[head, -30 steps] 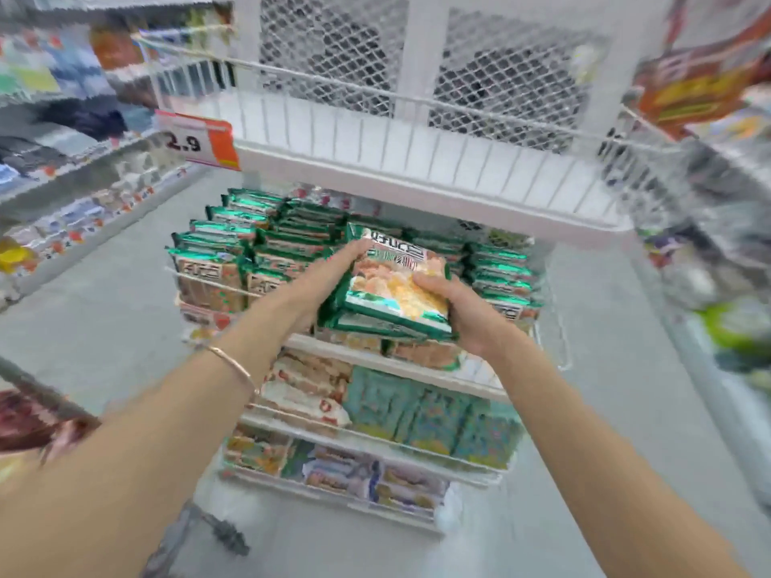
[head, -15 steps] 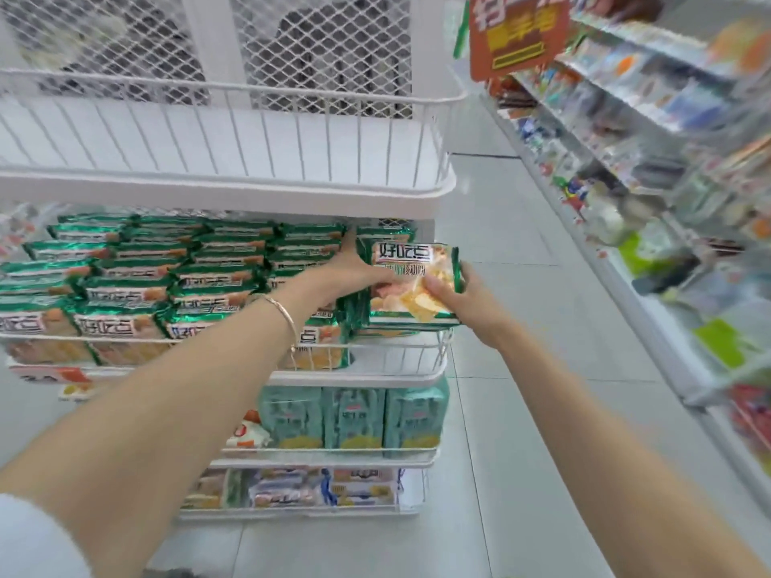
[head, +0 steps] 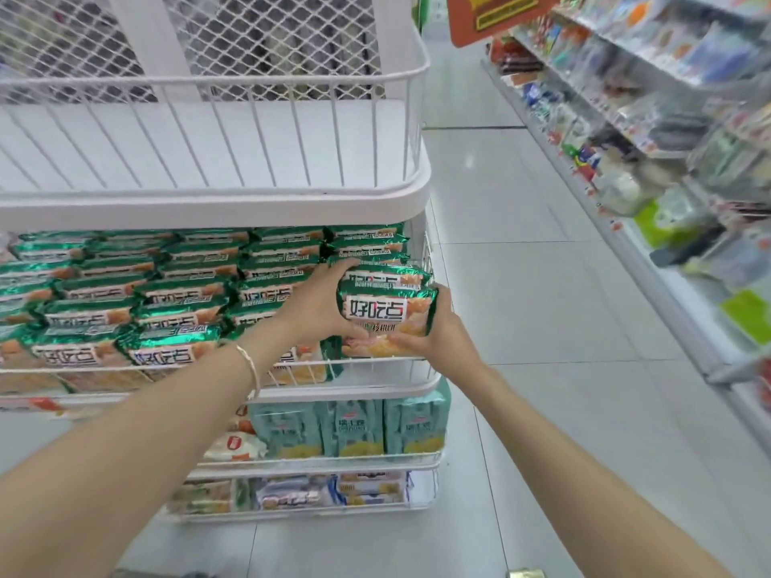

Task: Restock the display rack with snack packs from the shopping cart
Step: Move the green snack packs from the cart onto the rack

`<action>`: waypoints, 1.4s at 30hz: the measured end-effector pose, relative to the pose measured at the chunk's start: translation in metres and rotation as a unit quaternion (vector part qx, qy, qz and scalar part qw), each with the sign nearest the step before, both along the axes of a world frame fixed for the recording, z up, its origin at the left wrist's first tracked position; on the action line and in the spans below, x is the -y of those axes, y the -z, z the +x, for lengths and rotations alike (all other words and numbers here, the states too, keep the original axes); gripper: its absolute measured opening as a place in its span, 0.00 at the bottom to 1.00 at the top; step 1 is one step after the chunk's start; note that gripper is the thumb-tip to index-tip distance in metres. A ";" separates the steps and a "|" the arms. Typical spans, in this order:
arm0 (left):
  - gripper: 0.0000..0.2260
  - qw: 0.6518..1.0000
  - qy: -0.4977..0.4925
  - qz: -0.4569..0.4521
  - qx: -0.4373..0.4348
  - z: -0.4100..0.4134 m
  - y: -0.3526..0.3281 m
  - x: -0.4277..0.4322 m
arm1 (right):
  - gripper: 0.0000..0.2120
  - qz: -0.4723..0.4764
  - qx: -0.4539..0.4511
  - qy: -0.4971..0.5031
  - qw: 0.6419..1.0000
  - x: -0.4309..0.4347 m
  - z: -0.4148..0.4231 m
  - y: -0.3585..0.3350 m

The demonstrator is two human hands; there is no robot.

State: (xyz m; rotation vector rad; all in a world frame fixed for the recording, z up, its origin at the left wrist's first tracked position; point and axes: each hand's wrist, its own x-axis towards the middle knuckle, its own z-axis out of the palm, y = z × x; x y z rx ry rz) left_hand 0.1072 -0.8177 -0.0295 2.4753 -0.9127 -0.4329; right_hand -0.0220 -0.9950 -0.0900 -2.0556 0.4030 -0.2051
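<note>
A small stack of green snack packs (head: 386, 304) sits between both hands at the right end of the second shelf of the white wire display rack (head: 217, 198). My left hand (head: 321, 306) grips the stack's left side, thumb under it. My right hand (head: 434, 327) holds its right and lower edge. The stack hangs just above the shelf's front rail, beside rows of the same green packs (head: 137, 302) that fill the shelf. The shopping cart is out of view.
The rack's top shelf (head: 250, 152) holds nothing. Teal packs (head: 354, 423) and mixed packs fill the two lower shelves. A store shelf (head: 651, 118) with goods runs along the right, with a tiled aisle between. An orange sign (head: 496, 14) hangs above.
The camera has swung right and come closer to the rack. Both hands have carried the stack of packs to the shelf's right end and lowered it toward the front rail.
</note>
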 end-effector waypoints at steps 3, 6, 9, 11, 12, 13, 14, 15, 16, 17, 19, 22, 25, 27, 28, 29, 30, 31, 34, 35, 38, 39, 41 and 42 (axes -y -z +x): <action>0.57 0.995 0.021 0.096 0.034 0.001 0.006 -0.013 | 0.38 0.017 -0.012 -0.050 0.999 -0.001 -0.006 0.001; 0.51 0.990 0.052 0.115 0.058 0.009 0.000 -0.018 | 0.49 0.136 0.030 -0.041 0.989 0.002 -0.002 -0.011; 0.55 0.976 0.105 0.177 0.071 0.012 0.003 -0.018 | 0.52 -0.020 -0.019 -0.131 0.991 0.001 -0.003 -0.019; 0.54 0.960 0.135 0.225 0.096 0.011 0.012 -0.020 | 0.48 -0.190 -0.071 -0.155 0.967 -0.003 -0.008 -0.015; 0.53 0.954 0.143 0.240 0.109 0.011 0.016 -0.022 | 0.46 -0.240 -0.083 -0.155 0.955 -0.003 -0.009 -0.010; 0.52 0.949 0.147 0.250 0.125 0.011 0.020 -0.023 | 0.44 -0.267 -0.093 -0.153 0.947 -0.005 -0.011 -0.009; 0.51 0.944 0.151 0.259 0.139 0.011 0.023 -0.023 | 0.44 -0.288 -0.106 -0.156 0.939 -0.005 -0.010 -0.004; 0.50 0.939 0.154 0.270 0.147 0.010 0.023 -0.023 | 0.44 -0.316 -0.122 -0.159 0.927 -0.007 -0.009 -0.003; 0.50 0.935 0.157 0.283 0.149 0.011 0.024 -0.022 | 0.45 -0.345 -0.139 -0.157 0.915 -0.007 -0.007 -0.003; 0.50 0.932 0.157 0.294 0.145 0.011 0.024 -0.022 | 0.47 -0.365 -0.153 -0.155 0.905 -0.007 -0.005 -0.006; 0.51 0.931 0.152 0.304 0.135 0.011 0.022 -0.022 | 0.50 -0.356 -0.155 -0.154 0.909 -0.007 0.004 -0.013; 0.53 0.936 0.143 0.296 0.123 0.007 0.020 -0.021 | 0.45 -0.335 -0.063 -0.150 0.928 -0.007 0.019 -0.018; 0.53 0.937 0.143 0.283 0.146 -0.001 0.024 -0.014 | 0.43 -0.351 -0.088 -0.146 0.921 -0.011 0.027 -0.007; 0.52 0.940 0.141 0.268 0.158 -0.003 0.028 -0.010 | 0.43 -0.329 -0.103 -0.105 0.933 -0.016 0.030 0.001; 0.51 0.942 0.137 0.259 0.160 -0.002 0.030 -0.012 | 0.42 -0.317 -0.100 -0.081 0.940 -0.019 0.031 0.004; 0.50 0.945 0.133 0.251 0.161 -0.001 0.035 -0.015 | 0.41 -0.312 -0.095 -0.067 0.943 -0.023 0.031 0.006; 0.50 0.947 0.129 0.246 0.160 0.000 0.038 -0.019 | 0.41 -0.313 -0.093 -0.067 0.943 -0.027 0.032 0.005; 0.50 0.948 0.128 0.246 0.155 0.001 0.042 -0.022 | 0.41 -0.316 -0.095 -0.081 0.941 -0.029 0.033 0.004; 0.51 0.947 0.133 0.258 0.138 0.003 0.043 -0.026 | 0.44 -0.270 -0.109 -0.147 0.945 -0.021 0.031 -0.008; 0.51 0.944 0.138 0.267 0.137 0.006 0.039 -0.026 | 0.46 -0.227 -0.109 -0.162 0.954 -0.014 0.029 -0.014; 0.47 0.948 0.122 0.268 0.124 0.016 0.030 -0.034 | 0.53 -0.185 -0.085 -0.162 0.965 0.009 0.018 -0.016; 0.46 0.953 0.108 0.262 0.107 0.017 0.031 -0.037 | 0.55 -0.225 -0.080 -0.169 0.956 0.013 0.013 -0.011; 0.47 0.957 0.090 0.253 0.106 0.015 0.039 -0.041 | 0.54 -0.302 -0.068 -0.195 0.931 0.013 0.009 0.000; 0.47 0.958 0.085 0.246 0.121 0.013 0.043 -0.041 | 0.53 -0.317 -0.062 -0.200 0.925 0.010 0.011 0.005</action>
